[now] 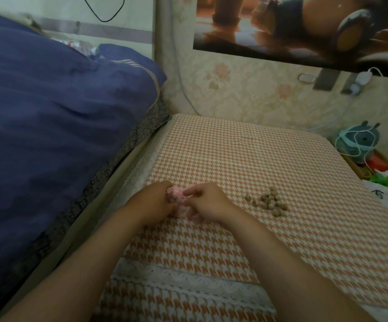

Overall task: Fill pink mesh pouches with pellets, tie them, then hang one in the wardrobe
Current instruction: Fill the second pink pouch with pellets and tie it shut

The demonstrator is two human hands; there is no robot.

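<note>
On the houndstooth-covered surface (281, 173), beside a blue-quilted bed (49, 112) and floral wallpaper (246, 94), a pink mesh pouch (176, 196) was gripped by the left hand (153, 202) and pinched by the right hand (208, 202), with pellets (268, 202) heaped nearby.

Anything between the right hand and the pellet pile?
Nothing visible. Only bare houndstooth cloth lies between the right hand and the pellets to its right. That hand is busy, though: with the left hand it pinches the pink mesh pouch.
</note>
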